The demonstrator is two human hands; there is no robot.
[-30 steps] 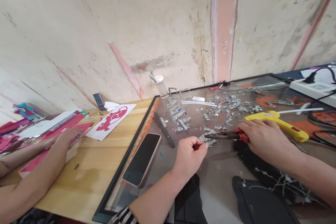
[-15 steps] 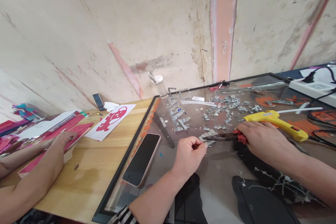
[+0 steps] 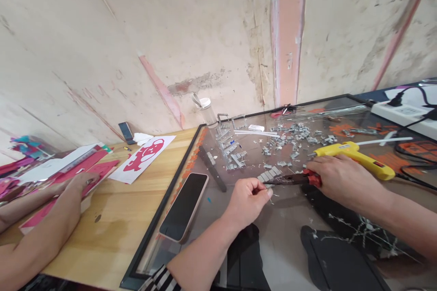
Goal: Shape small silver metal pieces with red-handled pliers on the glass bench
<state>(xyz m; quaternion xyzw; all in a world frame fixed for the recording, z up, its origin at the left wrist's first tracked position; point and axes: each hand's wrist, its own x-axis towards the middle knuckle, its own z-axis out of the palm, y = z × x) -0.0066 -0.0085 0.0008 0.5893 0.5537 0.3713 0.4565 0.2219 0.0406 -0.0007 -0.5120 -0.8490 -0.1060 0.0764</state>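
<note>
My right hand (image 3: 348, 184) is wrapped round the red handles of a pair of pliers (image 3: 290, 179), whose dark jaws point left. At the jaw tips, my left hand (image 3: 247, 202) is closed in a pinch; what sits between its thumb and finger is too small to make out, though thin wire-like bits stick out by the thumb. Just behind the jaws lies a row of small grey rectangular metal pieces (image 3: 269, 174) on the glass tabletop (image 3: 280, 241). Beyond my right hand rests a yellow glue gun (image 3: 355, 157).
Loose metal pieces (image 3: 302, 136) scatter behind my hands. A phone (image 3: 184, 207) lies left of my left forearm. A lidded clear cup (image 3: 207, 112) and a white power strip (image 3: 406, 116) stand farther back. Another person's arms (image 3: 64, 218) rest over red paper at left.
Both hands stay almost in place at the pliers' tips. Thin wire-like bits now show beside my left thumb. The view has shifted slightly.
</note>
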